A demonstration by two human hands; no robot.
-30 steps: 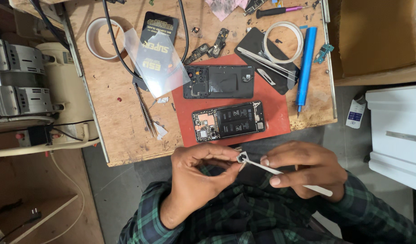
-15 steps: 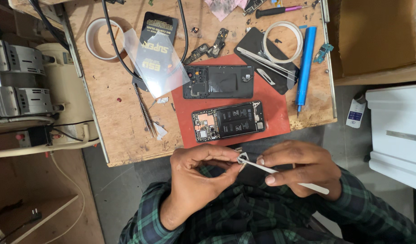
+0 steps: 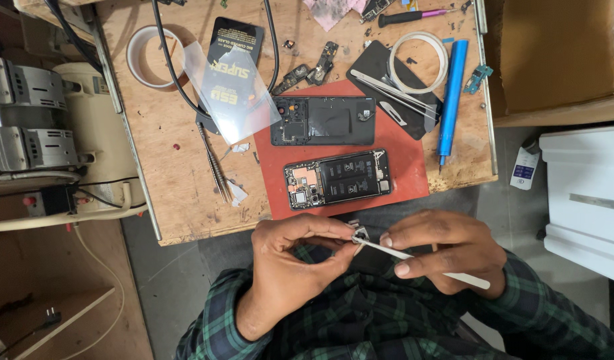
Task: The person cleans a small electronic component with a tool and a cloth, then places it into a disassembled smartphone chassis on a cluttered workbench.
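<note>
Little has shifted since the earlier frames: the white stick tool (image 3: 420, 261) is tilted slightly lower at its far end, and both hands are kept close over the lap. A small metallic part (image 3: 359, 235) is pinched between the thumb and fingertips of the left hand (image 3: 295, 263), just below the edge of the wooden workbench (image 3: 173, 180). The tool is gripped by the curled fingers of the right hand (image 3: 447, 257), its tip pressed against the part. An opened phone (image 3: 338, 178) is laid on the red mat (image 3: 407, 167), beside its detached back cover (image 3: 323, 121).
</note>
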